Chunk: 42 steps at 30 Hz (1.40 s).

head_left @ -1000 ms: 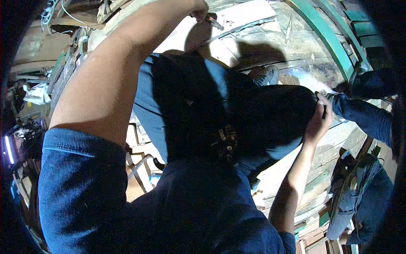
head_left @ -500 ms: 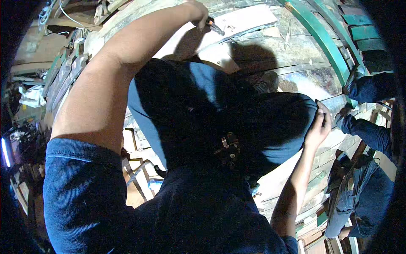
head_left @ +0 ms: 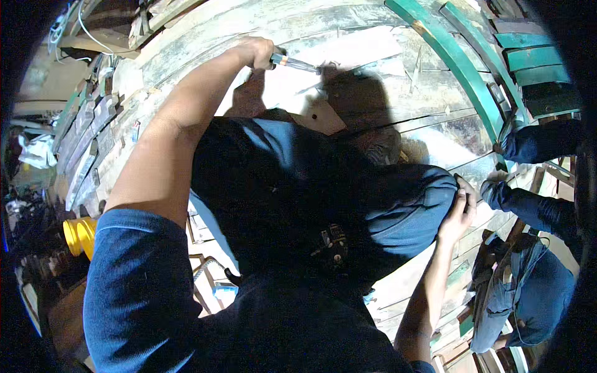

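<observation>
My left hand (head_left: 258, 53) is closed on a long metal hand tool (head_left: 292, 63) with an orange band, whose far end is over a pale board (head_left: 373, 45). A smaller board (head_left: 333, 119) with a dark spot lies just below, partly in shadow. My right hand (head_left: 460, 211) rests on my bent right knee (head_left: 410, 224), fingers curled over its outer side. My dark trousers fill the middle.
Curved green timbers (head_left: 466, 81) run along the upper right of the plank floor (head_left: 193, 37). A co-worker's legs (head_left: 541, 142) stand at right, and someone in blue (head_left: 547, 298) is lower right. Wood pieces (head_left: 93, 130) and a yellow object (head_left: 81, 236) lie left.
My left hand with the tool has moved leftward and down in the picture. The view has shifted, lowering much of the scene and bringing the yellow object into sight at left.
</observation>
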### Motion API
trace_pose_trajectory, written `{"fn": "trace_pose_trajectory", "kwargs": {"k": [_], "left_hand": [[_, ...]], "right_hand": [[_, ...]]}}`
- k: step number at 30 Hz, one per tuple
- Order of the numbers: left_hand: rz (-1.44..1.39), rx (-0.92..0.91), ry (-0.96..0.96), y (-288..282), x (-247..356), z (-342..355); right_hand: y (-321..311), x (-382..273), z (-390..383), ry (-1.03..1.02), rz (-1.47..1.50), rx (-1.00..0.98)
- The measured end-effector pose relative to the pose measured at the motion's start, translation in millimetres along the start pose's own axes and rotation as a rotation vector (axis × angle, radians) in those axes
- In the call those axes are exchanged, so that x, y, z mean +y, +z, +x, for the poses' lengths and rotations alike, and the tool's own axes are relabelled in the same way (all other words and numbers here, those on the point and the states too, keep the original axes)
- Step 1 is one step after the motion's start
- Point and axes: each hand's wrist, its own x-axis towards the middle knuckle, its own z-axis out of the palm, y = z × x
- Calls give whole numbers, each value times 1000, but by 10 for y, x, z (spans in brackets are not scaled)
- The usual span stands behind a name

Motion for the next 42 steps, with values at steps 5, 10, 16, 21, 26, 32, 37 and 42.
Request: {"fn": "trace_pose_trajectory", "kwargs": {"k": [5,10,16,21,26,32,37,42], "left_hand": [[-37,-36,-25,36,-56,-20],[46,-191,-9,-213,172,-93],[-225,-515,-72,-244,85,83],[-241,-782,-307,-668,505,-16],[-282,-428,-127,-549,442,-186],[-112,-320,-18,-532,960,-492],[-142,-343,-101,-514,755,-433],[-138,-340,-93,-476,577,-299]], "right_hand": [[54,11,35,-19,31,6],[21,-44,47,3,20,1],[63,22,48,-26,49,5],[31,37,23,-25,58,21],[43,34,22,-44,83,41],[-2,101,12,-53,85,47],[-1,-25,71,-71,27,-29],[276,-599,657,-303,-218,-359]]}}
